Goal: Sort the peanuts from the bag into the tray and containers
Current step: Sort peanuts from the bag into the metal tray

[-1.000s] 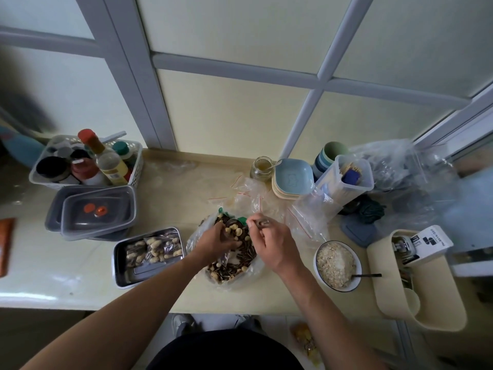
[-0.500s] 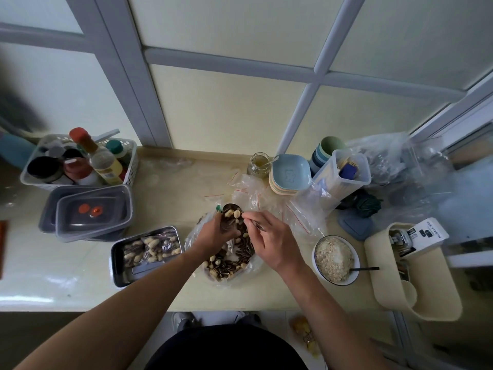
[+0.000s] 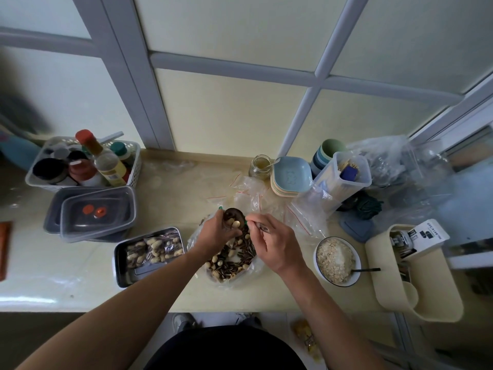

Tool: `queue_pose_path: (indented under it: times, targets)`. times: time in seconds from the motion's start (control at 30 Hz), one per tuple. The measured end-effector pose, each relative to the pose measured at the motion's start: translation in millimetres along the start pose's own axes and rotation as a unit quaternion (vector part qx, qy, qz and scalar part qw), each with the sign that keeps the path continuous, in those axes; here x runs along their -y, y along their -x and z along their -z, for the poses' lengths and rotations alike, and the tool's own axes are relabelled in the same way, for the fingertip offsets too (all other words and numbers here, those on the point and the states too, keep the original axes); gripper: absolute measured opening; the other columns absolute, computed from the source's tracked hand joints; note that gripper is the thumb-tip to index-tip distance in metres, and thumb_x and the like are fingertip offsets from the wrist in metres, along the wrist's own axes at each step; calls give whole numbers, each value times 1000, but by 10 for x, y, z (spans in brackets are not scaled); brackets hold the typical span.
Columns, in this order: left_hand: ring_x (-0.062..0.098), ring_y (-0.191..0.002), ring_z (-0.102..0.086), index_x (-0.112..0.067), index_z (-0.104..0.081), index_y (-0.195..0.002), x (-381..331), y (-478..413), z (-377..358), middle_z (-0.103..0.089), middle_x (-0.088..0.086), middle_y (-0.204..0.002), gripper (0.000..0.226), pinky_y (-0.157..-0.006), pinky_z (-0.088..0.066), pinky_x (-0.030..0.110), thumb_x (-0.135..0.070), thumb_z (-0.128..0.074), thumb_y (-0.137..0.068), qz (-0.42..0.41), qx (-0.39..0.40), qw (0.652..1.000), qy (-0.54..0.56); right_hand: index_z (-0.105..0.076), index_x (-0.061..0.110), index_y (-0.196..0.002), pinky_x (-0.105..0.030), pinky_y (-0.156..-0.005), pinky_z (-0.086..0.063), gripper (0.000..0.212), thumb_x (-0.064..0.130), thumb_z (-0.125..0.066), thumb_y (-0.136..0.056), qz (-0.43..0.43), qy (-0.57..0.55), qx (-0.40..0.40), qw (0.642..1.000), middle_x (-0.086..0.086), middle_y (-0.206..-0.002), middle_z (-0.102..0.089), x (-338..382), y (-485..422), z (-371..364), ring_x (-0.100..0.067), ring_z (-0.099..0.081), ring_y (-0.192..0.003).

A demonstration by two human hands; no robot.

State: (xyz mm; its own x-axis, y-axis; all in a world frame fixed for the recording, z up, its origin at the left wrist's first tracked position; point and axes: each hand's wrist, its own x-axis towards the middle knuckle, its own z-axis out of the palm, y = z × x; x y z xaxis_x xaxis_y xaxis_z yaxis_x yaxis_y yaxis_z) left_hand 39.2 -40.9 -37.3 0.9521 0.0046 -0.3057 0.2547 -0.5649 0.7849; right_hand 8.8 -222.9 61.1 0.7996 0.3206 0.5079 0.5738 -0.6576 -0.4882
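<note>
Right hand (image 3: 272, 244): thumb and forefinger pinch a thin metal tool (image 3: 261, 226); spoon or tweezers, cannot tell. Left hand (image 3: 214, 235): fingers curled round a small dark cup (image 3: 232, 215), a few peanuts (image 3: 235, 223) in it. Both hands are over the open bag (image 3: 256, 266) at frame centre, nuts and striped seeds mixed.

Step, judged: picking nuts out. Next: carry the cup left to the tray (image 3: 118, 263), just beside the bag.

Room: lidded boxes (image 3: 98, 212) are above the tray, a bowl (image 3: 318, 259) close right, the counter (image 3: 66, 263) edge near below.
</note>
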Motion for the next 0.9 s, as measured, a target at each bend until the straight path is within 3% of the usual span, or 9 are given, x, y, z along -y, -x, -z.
queue_pose_path:
  times: [0.1, 0.27, 0.47, 0.77, 0.9]
  targets:
    - [16, -77, -58, -12, -53, -106, 6, 14, 12, -64, -3, -89, 46, -58, -37, 20, -32, -85, -80, -5, 0, 1000, -5, -70, 8, -111, -37, -60, -56, 26, 22, -48, -109, 4, -12, -13, 1000, -6, -88, -68, 35, 21, 11, -21, -66, -71]
    - [20, -79, -60, -13, -53, -106, 39, 30, 17, -67, 0, -91, 46, -62, -38, 30, -31, -86, -79, -9, -2, 1000, -15, -71, 7, -110, -37, -60, -56, 26, 21, -49, -108, 5, -1, -28, 1000, -5, -87, -67, 64, 58, 17, -21, -66, -70]
    - [21, -80, -61, -15, -53, -106, 26, 55, 20, -67, 1, -92, 46, -63, -39, 31, -35, -85, -79, -2, -14, 1000, -16, -63, 17, -117, -38, -60, -56, 17, 23, -50, -108, 23, -21, -3, 1000, -5, -89, -67, 100, 104, 39, -22, -66, -68]
    - [-2, -73, -55, -23, -50, -103, -63, 150, 33, -62, -11, -90, 40, -56, -34, 11, -33, -83, -82, -8, -15, 1000, -19, -71, 9, -117, -38, -56, -54, 30, 25, -47, -110, 12, 2, 3, 1000, -4, -90, -64, 97, 196, 52, -21, -60, -64]
    - [3, -73, -53, -22, -50, -108, -84, 206, 20, -59, -11, -90, 41, -55, -34, 10, -31, -82, -84, -14, -21, 999, -38, -69, 12, -117, -36, -62, -57, 31, 28, -44, -110, -20, -30, 20, 999, -3, -97, -67, 72, 265, 45, -20, -68, -73]
